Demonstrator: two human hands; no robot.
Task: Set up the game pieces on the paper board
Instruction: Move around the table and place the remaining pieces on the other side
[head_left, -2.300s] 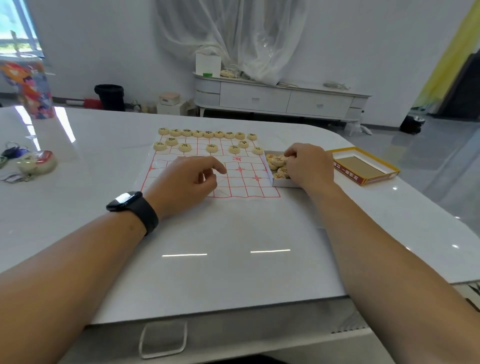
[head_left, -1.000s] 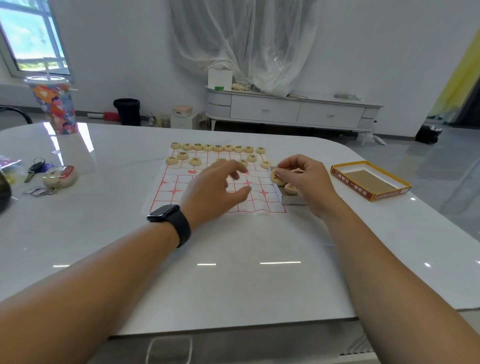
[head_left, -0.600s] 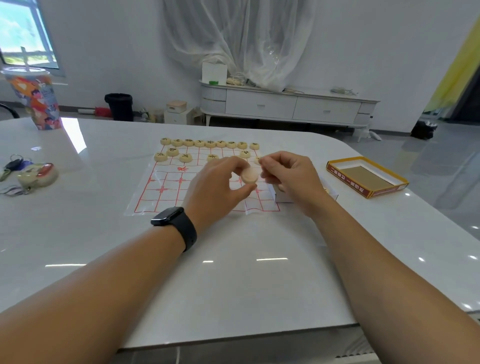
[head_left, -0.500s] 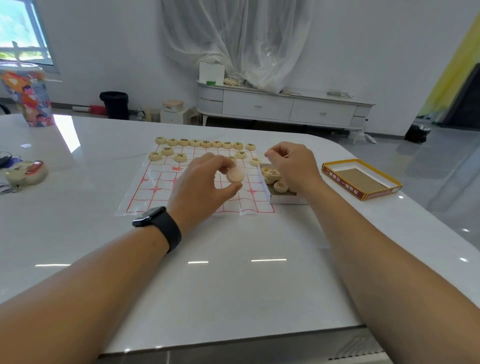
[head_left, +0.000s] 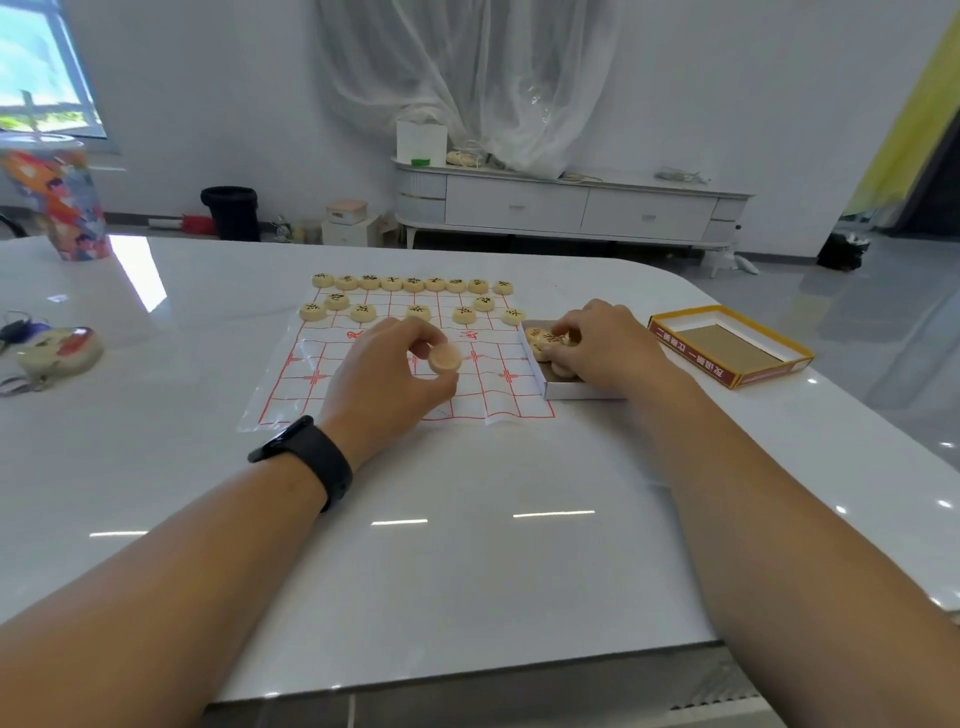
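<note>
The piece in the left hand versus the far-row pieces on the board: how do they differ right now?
The held piece is pinched by the left hand above the paper board; the far-row pieces lie flat on it. The held piece is tilted and shows a blank face; the row pieces show dark characters on top. Both are pale round discs that look alike in size.

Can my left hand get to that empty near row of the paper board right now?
Probably yes: the left hand already hovers over the paper board, pinching one piece, with nothing lying between.
</note>
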